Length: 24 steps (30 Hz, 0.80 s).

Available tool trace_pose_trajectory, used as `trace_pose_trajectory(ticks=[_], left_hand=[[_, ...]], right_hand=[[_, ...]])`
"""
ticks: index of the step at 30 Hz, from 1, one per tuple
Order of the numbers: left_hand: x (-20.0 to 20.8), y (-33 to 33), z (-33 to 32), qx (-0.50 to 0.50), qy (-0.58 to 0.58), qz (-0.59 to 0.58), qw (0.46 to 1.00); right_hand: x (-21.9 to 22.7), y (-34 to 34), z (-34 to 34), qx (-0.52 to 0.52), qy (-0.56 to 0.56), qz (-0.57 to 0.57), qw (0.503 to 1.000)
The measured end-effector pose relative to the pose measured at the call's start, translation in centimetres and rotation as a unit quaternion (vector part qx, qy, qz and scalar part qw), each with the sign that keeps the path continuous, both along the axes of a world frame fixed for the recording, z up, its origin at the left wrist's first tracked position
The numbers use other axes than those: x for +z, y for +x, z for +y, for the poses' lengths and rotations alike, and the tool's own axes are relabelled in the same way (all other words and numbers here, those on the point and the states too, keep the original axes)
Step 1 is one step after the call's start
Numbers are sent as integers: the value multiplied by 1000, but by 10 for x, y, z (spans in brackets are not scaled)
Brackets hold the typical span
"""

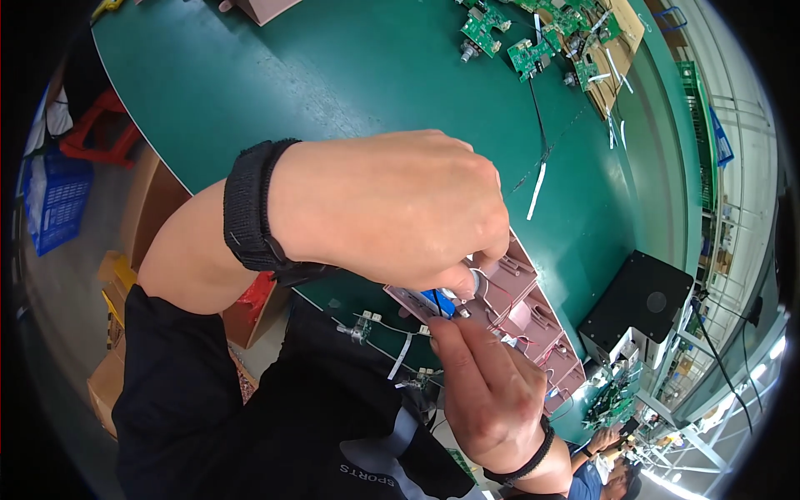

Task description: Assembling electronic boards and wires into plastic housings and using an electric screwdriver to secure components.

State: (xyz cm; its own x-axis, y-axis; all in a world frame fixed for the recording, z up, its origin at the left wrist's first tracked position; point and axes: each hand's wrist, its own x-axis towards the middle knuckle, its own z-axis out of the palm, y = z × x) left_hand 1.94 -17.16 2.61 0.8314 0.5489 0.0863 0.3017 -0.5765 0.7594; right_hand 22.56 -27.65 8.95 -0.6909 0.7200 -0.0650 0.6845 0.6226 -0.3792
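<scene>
My left hand (392, 212), with a black strap on its wrist, reaches across a pink plastic housing (518, 312). Its thumb and fingers are bent closed inside the housing, beside a grey round part (477, 283); what they grip is hidden beneath the hand. My right hand (487, 387) is at the housing's near side, its fingertips pinched together at a thin black strand (436, 302) that looks like a wire. Between the hands a blue block (439, 303) lies in the housing. Thin red and white wires (504, 315) run through its compartments.
Green circuit boards (529, 58) lie partly on a cardboard sheet (629, 33) at the far right. A black box-shaped device (637, 304) stands right of the housing. A small board with wires (360, 327) lies near my body. Another person (612, 479) works at lower right.
</scene>
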Motion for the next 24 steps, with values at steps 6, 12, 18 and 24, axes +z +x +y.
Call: trace_pose_trajectory(ticks=[6, 12, 18, 24], left_hand=[[2, -1, 0, 2, 15, 0, 1000], [0, -1, -2, 5, 12, -1, 1000], [0, -1, -1, 2, 14, -11, 1000], [3, 1, -1, 0, 35, 14, 999]], right_hand=[[0, 4, 3, 30, -5, 10, 999], [8, -4, -3, -40, -21, -11, 999], [8, -4, -3, -55, -28, -22, 998], [8, -8, -2, -59, -40, -22, 997]])
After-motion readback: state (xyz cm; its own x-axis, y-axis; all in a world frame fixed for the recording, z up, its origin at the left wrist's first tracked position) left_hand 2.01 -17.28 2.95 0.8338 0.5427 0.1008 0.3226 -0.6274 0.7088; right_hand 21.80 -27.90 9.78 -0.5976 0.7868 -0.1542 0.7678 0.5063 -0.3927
